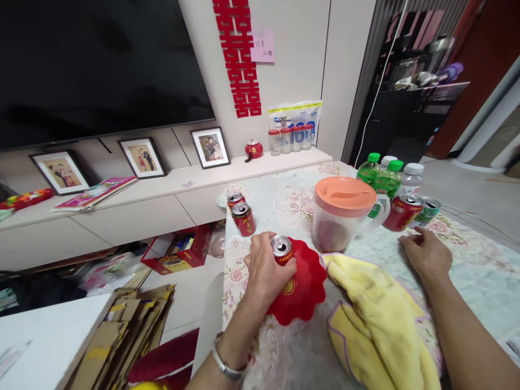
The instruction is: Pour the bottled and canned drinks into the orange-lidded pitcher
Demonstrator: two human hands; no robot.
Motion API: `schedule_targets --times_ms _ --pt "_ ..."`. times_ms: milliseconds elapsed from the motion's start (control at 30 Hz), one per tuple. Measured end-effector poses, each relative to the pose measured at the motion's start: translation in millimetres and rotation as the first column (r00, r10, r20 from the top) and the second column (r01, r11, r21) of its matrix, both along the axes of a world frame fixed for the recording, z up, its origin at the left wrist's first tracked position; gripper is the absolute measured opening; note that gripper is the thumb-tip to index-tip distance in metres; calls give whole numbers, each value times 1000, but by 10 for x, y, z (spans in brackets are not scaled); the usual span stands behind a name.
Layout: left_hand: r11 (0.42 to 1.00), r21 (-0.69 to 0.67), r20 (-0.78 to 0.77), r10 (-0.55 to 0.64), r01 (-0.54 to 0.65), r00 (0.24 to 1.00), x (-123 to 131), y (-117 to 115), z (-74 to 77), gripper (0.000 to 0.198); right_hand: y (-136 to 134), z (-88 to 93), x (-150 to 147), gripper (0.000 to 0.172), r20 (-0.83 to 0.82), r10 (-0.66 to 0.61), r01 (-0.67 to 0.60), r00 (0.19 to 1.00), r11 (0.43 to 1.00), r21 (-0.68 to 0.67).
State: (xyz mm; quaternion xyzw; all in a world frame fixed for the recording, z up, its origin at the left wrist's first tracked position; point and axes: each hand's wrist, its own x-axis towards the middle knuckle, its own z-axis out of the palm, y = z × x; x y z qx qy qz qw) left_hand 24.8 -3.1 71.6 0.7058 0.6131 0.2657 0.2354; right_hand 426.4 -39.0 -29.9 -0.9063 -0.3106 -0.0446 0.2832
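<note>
My left hand (266, 271) is closed around an opened red drink can (281, 248), its silver top facing up. The can is at the far-left edge of a red scalloped bowl (306, 281); its base is hidden. Two more opened red cans (244, 219) stand just beyond this hand. On the right, my right hand (428, 254) is low over the table, fingers apart and holding nothing I can see. Nearest to it are a red can (402, 212) and an opened green can (428, 211). Whether its fingertips touch the green can, I cannot tell.
A clear pitcher with an orange lid (345, 211) stands behind the bowl. A crumpled yellow cloth (377, 314) lies between my arms. Several bottles (389, 176) with green or white caps stand at the back right. Flattened cardboard (122, 330) is left of the table.
</note>
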Motion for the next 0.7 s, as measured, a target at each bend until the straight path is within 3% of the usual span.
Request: schedule_targets --times_ms 167,267,333,400,533,700 --pt "983 104 198 129 -152 972 128 -74 -251 55 -13 69 -71 50 -129 -27 65 991 953 297" --pt "960 196 342 125 -200 931 172 -77 -437 57 -45 149 -211 40 -189 75 33 979 860 509" --pt "946 232 384 125 -227 915 190 -73 -542 58 -49 203 -346 39 -238 209 -14 949 777 629" --pt "939 253 406 117 -234 906 199 -70 -623 59 -24 251 -495 41 -288 367 -55 885 696 716" --pt "948 253 429 69 -193 901 200 -88 -710 65 76 332 -762 48 -361 636 -81 682 557 827" --pt "979 139 481 65 -149 874 195 -140 -717 74 174 412 -947 50 -395 764 -27 510 473 881"
